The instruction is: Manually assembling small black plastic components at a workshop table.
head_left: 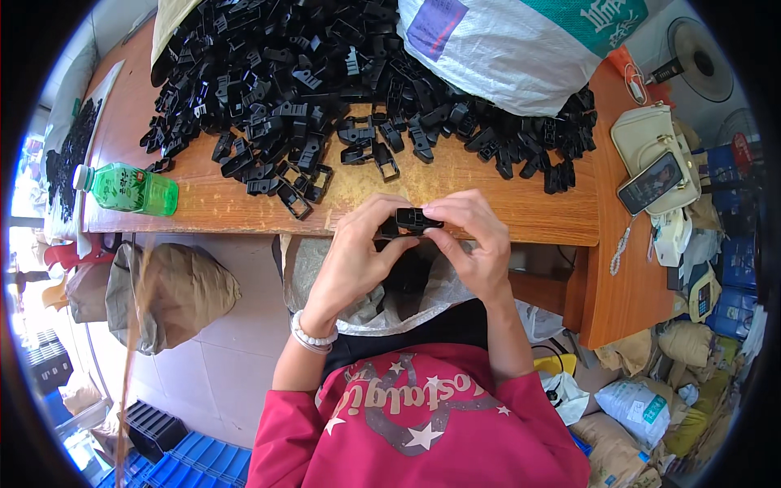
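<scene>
Over the table's near edge, both hands meet at a small black plastic part (413, 217). My right hand (473, 240) pinches its right end between thumb and fingers. My left hand (358, 250) closes on its left side, thumb below and fingers above; those fingertips are partly hidden. Whether it is one piece or two fitted together I cannot tell. Below the hands an open whitish sack (358, 307) hangs at my lap, dark inside. Beyond them lies a big heap of similar black plastic parts (268, 89), with several loose ones near the front.
The wooden table (521, 213) extends to a side section at the right. On it are a green bottle (130, 189), a printed white sack (504, 57), a cream handbag (643, 134) and a phone (649, 184). Blue crates (199, 462) and a tan sack (175, 293) stand on the floor.
</scene>
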The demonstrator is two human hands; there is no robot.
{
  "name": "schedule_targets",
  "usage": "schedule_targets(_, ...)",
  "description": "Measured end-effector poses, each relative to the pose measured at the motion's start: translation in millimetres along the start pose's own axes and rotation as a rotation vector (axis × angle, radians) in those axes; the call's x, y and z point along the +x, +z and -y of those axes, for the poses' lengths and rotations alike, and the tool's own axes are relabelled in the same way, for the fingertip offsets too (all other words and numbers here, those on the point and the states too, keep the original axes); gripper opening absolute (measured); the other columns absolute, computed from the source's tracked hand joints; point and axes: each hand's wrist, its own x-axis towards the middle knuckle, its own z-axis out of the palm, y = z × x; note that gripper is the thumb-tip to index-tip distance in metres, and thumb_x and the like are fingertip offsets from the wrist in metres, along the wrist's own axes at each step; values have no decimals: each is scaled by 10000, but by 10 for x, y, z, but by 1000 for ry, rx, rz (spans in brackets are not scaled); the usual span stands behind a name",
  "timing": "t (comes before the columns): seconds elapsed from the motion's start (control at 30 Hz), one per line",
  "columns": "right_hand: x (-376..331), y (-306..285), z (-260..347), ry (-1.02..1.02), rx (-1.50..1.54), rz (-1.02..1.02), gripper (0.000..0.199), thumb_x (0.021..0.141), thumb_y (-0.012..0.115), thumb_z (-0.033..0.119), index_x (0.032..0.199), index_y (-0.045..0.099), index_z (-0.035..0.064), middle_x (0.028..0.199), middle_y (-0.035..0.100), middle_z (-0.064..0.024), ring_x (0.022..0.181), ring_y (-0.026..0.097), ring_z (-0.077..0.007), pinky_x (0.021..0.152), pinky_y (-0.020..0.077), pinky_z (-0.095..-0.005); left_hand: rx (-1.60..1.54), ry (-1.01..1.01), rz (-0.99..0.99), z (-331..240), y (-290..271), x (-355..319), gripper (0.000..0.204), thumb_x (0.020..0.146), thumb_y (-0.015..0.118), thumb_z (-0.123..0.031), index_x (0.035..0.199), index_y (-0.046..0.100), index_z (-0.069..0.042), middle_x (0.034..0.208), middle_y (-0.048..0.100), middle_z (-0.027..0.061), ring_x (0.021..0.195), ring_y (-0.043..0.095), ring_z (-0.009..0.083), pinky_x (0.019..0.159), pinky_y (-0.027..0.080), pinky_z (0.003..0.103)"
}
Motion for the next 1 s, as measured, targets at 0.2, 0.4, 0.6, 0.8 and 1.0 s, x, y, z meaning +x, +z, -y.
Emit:
schedule_targets(0.2,-40,62,-13,-123,-122,20,257,715,745,3,961,693,56,944,686,-60,859,605,-241,755,482,-348,-353,-378,46,-56,8,-34,269,803,673,49,1061,597,33,947,678,131,788,684,134,693,538,230)
schedule_targets(0.4,-36,38,3,-121,-45,17,234,727,745,28,954,710,69,943,690,-47,856,608,-225,754,457,-335,-533,-285,-63,0,81,-98,336,842,640,66,1167,553,59,907,685,128,751,691,141,650,550,226)
schedule_targets(0.6,-78,18,-22,-120,-57,39,224,732,743,39,953,715,68,957,692,-46,868,609,-219,758,434,-332,-611,-357,46,11,68,-116,349,872,631,29,1210,550,55,847,680,108,753,680,128,641,545,220)
schedule_targets(0.8,-80,117,110,105,109,-81,276,813,689,63,1083,669,8,1097,640,-132,962,616,-277,862,480,-354,-455,-227,38,-33,62,-98,368,885,601,21,1247,532,28,829,679,108,704,678,140,635,536,248)
schedule_targets(1.0,-201,99,57,235,105,-46,282,793,707,38,1068,663,-6,1020,647,-125,952,628,-258,832,494,-328,-110,-14,-89,-112,176,-140,395,841,612,48,1221,535,-25,919,665,143,661,670,180,623,516,280)
